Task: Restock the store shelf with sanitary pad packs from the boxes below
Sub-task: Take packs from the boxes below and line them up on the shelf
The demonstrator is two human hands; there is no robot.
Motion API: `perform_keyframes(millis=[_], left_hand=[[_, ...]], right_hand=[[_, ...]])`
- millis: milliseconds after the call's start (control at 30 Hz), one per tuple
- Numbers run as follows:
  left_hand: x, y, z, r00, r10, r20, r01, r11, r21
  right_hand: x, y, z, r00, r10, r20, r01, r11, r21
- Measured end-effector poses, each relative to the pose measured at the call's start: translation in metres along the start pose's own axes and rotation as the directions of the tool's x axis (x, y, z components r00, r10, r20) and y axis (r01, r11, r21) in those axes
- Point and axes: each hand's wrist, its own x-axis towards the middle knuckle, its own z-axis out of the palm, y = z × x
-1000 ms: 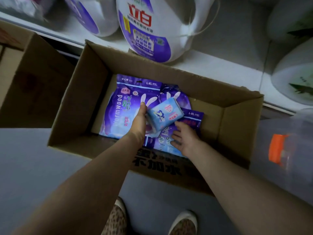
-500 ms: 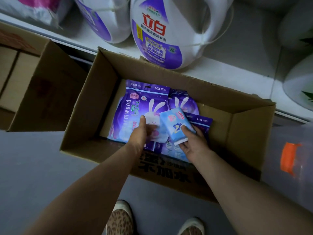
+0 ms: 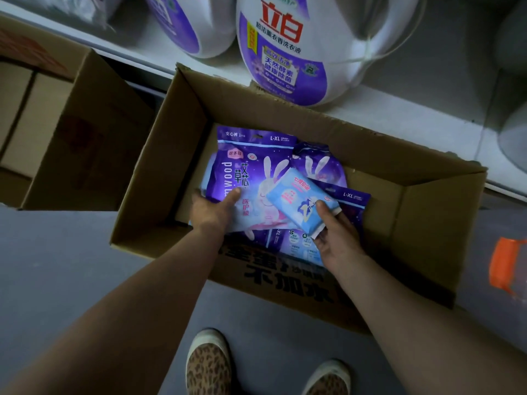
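An open cardboard box [image 3: 288, 121] on the floor holds several purple sanitary pad packs with a rabbit print. My left hand [image 3: 212, 210] grips the lower left edge of the big purple pack [image 3: 248, 172], thumb on its face. My right hand [image 3: 335, 238] holds a small light-blue pad pack [image 3: 299, 199] by its near end, thumb on top, above the purple packs. More purple packs [image 3: 353, 199] lie underneath to the right.
White detergent jugs [image 3: 296, 49] with purple labels stand on the low shelf [image 3: 413, 118] just behind the box. Another cardboard box [image 3: 71, 132] sits to the left. An orange-capped clear container [image 3: 504, 269] is at the right. My feet stand on grey floor [image 3: 57, 266].
The small blue pack passed from my left hand to my right hand. My left hand moved left and down onto the big purple pack and gripped its edge.
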Motion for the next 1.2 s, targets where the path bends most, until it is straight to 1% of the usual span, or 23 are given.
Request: perform_keyframes(millis=[133,300,500,633,733,800,1000,1067,1200], left_hand=[[-0.007,0.003,0.001,0.993,-0.021,0.120,0.037,0.991,-0.126],[-0.025,0.012,-0.014,0.985,0.000,0.172,0.025,0.989,-0.144],[-0.073,0.032,-0.059,0.974,-0.010,0.228,0.055,0.980,-0.192],[-0.115,0.051,-0.104,0.966,-0.024,0.256,0.076,0.977,-0.199],[-0.147,0.064,-0.137,0.954,-0.044,0.297,0.104,0.976,-0.189],[-0.173,0.077,-0.158,0.944,-0.023,0.328,0.090,0.977,-0.191],[-0.264,0.130,-0.218,0.933,0.082,0.351,0.022,0.960,-0.281],[-0.296,0.153,-0.238,0.921,0.112,0.374,0.007,0.954,-0.301],[-0.355,0.194,-0.275,0.897,0.188,0.400,-0.041,0.937,-0.347]], right_hand=[[-0.008,-0.009,0.001,0.999,0.038,-0.011,-0.038,0.999,-0.028],[-0.028,-0.024,0.000,0.999,0.043,0.005,-0.043,0.999,-0.001],[-0.080,-0.049,-0.003,0.999,0.034,0.014,-0.034,0.999,-0.038],[-0.130,-0.076,-0.008,0.998,0.018,0.057,-0.013,0.997,-0.080],[-0.173,-0.099,-0.012,0.998,0.007,0.061,0.001,0.991,-0.132],[-0.206,-0.115,-0.014,0.997,0.002,0.072,0.012,0.983,-0.186],[-0.322,-0.170,-0.006,0.995,-0.008,0.098,0.014,0.998,-0.064],[-0.361,-0.189,-0.003,0.991,-0.024,0.133,0.030,0.999,-0.043],[-0.433,-0.227,0.002,0.971,-0.127,0.204,0.129,0.992,0.000]])
